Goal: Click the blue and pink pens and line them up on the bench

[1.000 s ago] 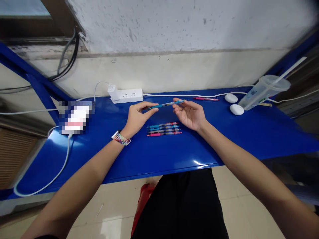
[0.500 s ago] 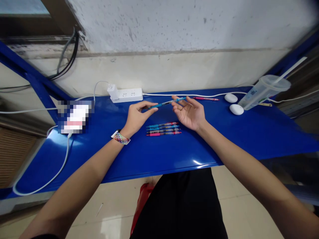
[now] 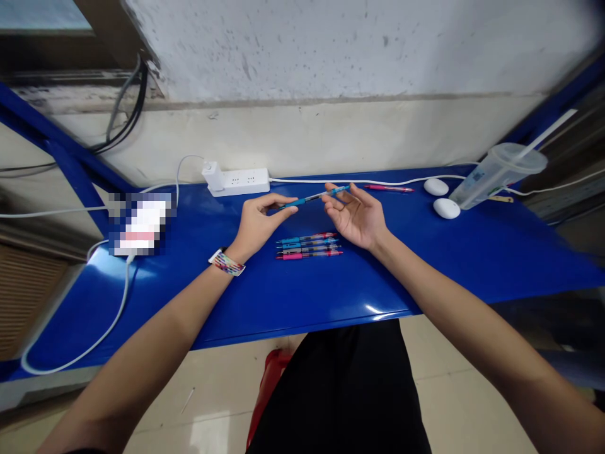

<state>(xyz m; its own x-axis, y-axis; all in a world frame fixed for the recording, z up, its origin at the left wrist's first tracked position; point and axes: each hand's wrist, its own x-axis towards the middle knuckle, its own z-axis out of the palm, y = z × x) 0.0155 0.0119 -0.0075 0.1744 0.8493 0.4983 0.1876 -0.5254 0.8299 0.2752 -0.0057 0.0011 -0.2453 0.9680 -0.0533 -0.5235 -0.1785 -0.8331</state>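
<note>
One blue worktop [image 3: 449, 265] carries a lidded cup [image 3: 489, 180] toward its right end. Above its middle, the left hand [image 3: 259, 222] has its grip pinching one end of a blue pen [image 3: 309, 198]; the right hand [image 3: 357, 217] curls at the other end, whether its grip presses I cannot tell. Nearer the person, four pens [image 3: 309, 255] lie side by side.

Wall [image 3: 265, 50]: upper part grey-white, speckled with dark marks; lower part cream, scuffed, shadowed toward the right. Window [image 3: 42, 14] at upper left, brown frame [image 3: 106, 31], chipped plaster [image 3: 80, 96] below. Table [image 3: 378, 287]: glossy blue, set along the wall, glare at its front edge. Floor [image 3: 222, 384]: pale tiles, reflecting light.
</note>
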